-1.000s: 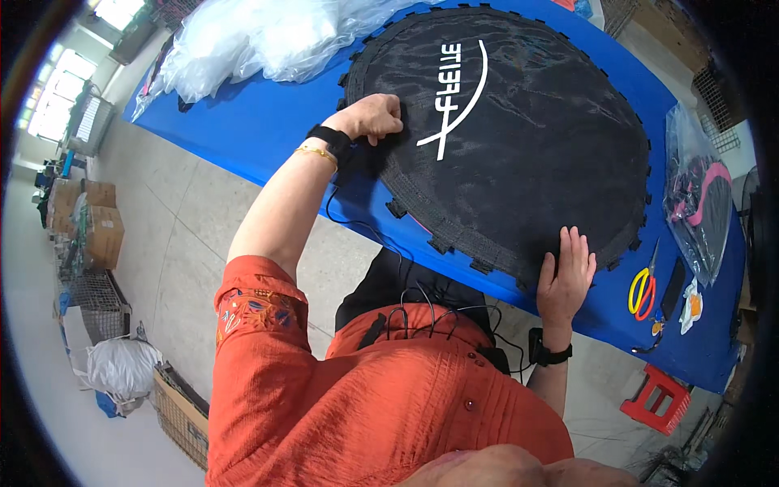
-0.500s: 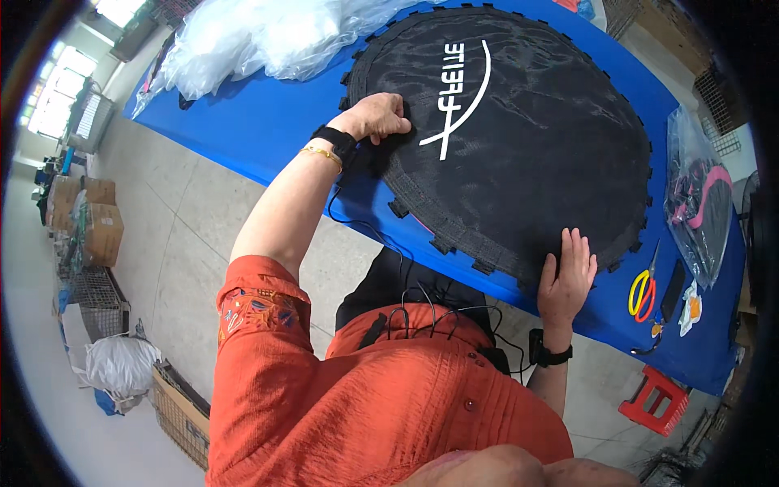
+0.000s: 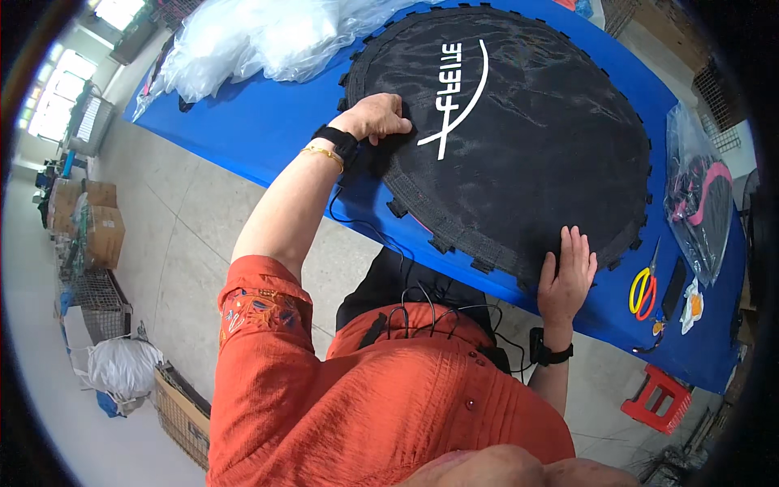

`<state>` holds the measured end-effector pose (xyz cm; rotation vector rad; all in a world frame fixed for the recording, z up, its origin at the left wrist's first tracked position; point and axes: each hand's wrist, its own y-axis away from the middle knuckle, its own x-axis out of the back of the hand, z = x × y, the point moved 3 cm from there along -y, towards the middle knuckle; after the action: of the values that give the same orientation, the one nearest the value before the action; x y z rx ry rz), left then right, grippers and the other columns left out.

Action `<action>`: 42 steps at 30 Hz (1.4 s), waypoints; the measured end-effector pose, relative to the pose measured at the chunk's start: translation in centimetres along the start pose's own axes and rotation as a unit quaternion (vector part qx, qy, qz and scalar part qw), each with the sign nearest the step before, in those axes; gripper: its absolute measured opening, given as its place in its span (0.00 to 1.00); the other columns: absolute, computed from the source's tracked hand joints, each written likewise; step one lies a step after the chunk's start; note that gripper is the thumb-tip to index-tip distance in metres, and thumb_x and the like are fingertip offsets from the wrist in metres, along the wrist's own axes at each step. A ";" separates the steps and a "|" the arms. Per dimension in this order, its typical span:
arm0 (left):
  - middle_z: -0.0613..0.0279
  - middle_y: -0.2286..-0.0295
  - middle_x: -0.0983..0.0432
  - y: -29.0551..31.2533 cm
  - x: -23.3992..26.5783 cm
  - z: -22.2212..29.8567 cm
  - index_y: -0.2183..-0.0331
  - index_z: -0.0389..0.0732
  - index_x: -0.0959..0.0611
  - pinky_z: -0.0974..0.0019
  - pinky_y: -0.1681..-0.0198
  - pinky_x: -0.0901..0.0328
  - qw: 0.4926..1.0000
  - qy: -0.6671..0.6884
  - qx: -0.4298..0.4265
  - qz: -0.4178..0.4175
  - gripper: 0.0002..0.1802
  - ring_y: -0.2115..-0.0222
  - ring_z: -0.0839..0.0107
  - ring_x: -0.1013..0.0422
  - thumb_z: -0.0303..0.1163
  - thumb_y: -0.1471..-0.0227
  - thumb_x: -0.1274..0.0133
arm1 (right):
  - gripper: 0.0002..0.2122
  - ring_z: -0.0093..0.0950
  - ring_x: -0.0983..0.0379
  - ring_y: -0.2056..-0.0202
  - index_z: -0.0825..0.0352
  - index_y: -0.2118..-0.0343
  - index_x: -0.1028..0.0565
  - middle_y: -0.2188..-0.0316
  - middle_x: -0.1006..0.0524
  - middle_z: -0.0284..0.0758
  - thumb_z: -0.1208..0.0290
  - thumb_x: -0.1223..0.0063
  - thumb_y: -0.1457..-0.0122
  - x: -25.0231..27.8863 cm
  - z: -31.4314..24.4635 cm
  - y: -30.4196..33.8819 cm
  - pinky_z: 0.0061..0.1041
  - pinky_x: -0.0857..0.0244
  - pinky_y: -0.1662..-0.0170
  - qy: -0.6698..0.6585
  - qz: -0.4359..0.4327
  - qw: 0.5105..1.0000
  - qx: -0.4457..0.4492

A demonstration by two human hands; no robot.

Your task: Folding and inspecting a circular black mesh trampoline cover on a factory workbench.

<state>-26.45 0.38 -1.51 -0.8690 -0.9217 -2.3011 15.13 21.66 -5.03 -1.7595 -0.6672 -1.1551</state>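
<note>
A large round black trampoline mat lies on the blue-covered table. Stitched webbing and small black tabs run around its rim, and a white printed logo marks its upper left part. My left hand is at the mat's left edge, fingers curled down and closed on the rim; the fingertips are partly hidden. Lying flat near the mat's front right edge is my right hand, open, with its fingers stretched out. Both wrists wear black bands.
Clear plastic sheeting is heaped at the far left of the table. On the right lie a clear bag with black and pink contents, red-and-yellow-handled scissors and a dark flat object. A red stool stands below. Black cables hang near my waist.
</note>
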 end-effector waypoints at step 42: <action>0.61 0.79 0.24 -0.4 0.7 -2.4 0.64 0.37 0.18 0.62 0.80 0.31 0.999 0.032 -0.025 -0.022 0.11 0.81 0.67 0.25 0.33 0.46 0.39 | 0.24 0.44 0.37 0.29 0.60 0.33 0.29 0.31 0.29 0.39 0.65 0.47 0.30 0.1 0.2 -0.1 0.59 0.50 0.28 -0.003 0.002 1.000 0.014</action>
<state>-28.08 -1.32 -2.50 -0.7973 -0.8669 -2.3847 15.21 21.88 -4.97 -1.7398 -0.6797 -1.1336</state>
